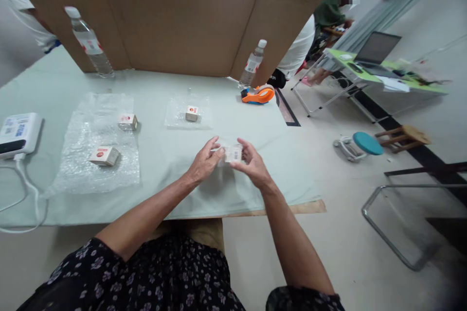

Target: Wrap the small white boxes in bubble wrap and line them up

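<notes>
My left hand (203, 161) and my right hand (251, 164) meet above the pale green table cover (219, 121), both pinched on a small white box wrapped in clear film (232, 153). On the table beyond them lies another small box (191, 113) on a square of clear bubble wrap (175, 117). To the left, two more small boxes (127, 121) (104, 155) rest on a larger bubble wrap sheet (91, 155).
An orange tape dispenser (258, 94) sits at the back right by a water bottle (252, 63); a second bottle (89, 42) stands back left against a cardboard screen (175, 9). A white device with cable (17, 132) is far left. A stool (367, 143), metal frame and another person's desk lie right.
</notes>
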`<state>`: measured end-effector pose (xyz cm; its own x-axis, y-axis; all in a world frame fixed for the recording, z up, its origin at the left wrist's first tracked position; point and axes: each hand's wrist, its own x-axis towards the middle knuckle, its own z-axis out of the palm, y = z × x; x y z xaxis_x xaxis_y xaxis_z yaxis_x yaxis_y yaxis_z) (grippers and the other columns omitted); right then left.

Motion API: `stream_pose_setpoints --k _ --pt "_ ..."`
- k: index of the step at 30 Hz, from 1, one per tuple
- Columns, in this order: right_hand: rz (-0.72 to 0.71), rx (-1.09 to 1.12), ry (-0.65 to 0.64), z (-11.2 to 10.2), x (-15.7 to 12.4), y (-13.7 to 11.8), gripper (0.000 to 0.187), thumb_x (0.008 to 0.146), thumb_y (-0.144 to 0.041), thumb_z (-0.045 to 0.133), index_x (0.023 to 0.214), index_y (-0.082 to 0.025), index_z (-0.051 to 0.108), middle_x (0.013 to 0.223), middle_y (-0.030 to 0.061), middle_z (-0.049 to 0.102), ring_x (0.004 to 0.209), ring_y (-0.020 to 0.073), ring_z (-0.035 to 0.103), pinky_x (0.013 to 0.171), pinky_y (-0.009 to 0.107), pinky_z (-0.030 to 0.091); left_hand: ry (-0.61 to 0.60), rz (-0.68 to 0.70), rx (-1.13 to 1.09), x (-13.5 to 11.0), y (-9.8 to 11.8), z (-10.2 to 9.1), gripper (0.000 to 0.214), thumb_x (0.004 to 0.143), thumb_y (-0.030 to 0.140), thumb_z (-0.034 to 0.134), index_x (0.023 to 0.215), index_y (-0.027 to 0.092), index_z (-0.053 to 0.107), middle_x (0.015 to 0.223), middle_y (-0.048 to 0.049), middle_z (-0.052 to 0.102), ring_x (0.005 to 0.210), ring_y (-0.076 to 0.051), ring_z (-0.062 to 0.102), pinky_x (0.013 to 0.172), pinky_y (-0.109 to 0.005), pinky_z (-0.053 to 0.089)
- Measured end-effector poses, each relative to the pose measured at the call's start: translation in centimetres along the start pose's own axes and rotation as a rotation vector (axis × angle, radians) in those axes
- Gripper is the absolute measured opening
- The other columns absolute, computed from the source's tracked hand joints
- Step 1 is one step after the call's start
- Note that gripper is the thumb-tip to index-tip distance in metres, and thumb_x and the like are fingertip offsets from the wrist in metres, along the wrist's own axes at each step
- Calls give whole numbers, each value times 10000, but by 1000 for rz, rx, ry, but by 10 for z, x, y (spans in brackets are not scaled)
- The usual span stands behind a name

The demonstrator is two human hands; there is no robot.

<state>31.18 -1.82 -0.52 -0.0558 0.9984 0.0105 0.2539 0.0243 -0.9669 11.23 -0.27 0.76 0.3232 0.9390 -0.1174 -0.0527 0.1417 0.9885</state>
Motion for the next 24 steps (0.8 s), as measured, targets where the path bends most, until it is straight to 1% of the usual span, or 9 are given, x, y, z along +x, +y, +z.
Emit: stream_pose_setpoints --k 2,5,9,11,13,17,19,22,24 --pt "14 -11 83 -34 23 10 977 602 -506 851 1431 -212 428 1194 87 603 1075 244 605 975 397 473 -19 31 45 6 0 4 683 895 399 604 1490 164 366 1461 -184 492 1257 -267 558 1060 -411 437" --pt "41 -72 193 -78 59 28 1032 552 -530 860 1429 -185 441 1193 88 592 1082 248 599 999 416 466 -12 94 200 3 -13 -2 655 865 333 625 1463 176 412 1455 -174 505 1315 -292 516 1105 -471 406" --pt "95 -141 232 -111 94 45 1096 482 -554 875 1416 -149 472 1234 130 609 1167 301 571 1063 470 427 42 247 576 -8 -39 -22 475 859 235 566 1333 199 560 1381 -138 574 1290 -280 525 1112 -498 412" --pt "138 -179 203 -118 102 48 1049 504 -557 870 1395 -143 500 1296 166 601 1230 334 547 1088 492 403 43 332 765 -13 -49 -29 426 848 207 565 1271 196 608 1360 -137 589 1305 -293 505 1131 -518 388" --pt "175 -220 168 -123 105 48 977 543 -565 856 1366 -149 533 1374 188 566 1281 360 518 1109 513 379 -7 387 922 -19 -55 -31 390 847 198 571 1232 192 633 1384 -139 574 1346 -310 467 1156 -535 350" --pt "190 -292 136 -134 100 43 854 597 -550 846 1319 -184 577 1443 179 526 1328 401 474 1123 546 354 -108 389 1107 -31 -57 -25 397 862 212 583 1255 173 621 1466 -161 503 1408 -340 396 1189 -560 275" --pt "171 -324 185 -135 95 38 776 622 -529 842 1290 -217 599 1402 156 565 1323 411 480 1104 565 368 -123 371 1117 -35 -56 -24 419 860 221 596 1275 171 607 1481 -166 486 1420 -345 379 1192 -566 261" --pt "50 -352 380 -123 90 26 576 710 -521 780 1211 -274 640 1248 110 659 1247 386 555 1039 562 428 -142 378 1044 -30 -53 -33 421 846 248 618 1264 196 612 1461 -145 510 1392 -318 418 1168 -533 321" --pt "-66 -356 432 -104 91 15 414 792 -505 706 1130 -268 676 1091 104 711 1082 340 643 941 514 493 -30 371 988 -19 -47 -47 387 858 267 599 1238 196 627 1403 -145 558 1327 -295 484 1124 -496 389"
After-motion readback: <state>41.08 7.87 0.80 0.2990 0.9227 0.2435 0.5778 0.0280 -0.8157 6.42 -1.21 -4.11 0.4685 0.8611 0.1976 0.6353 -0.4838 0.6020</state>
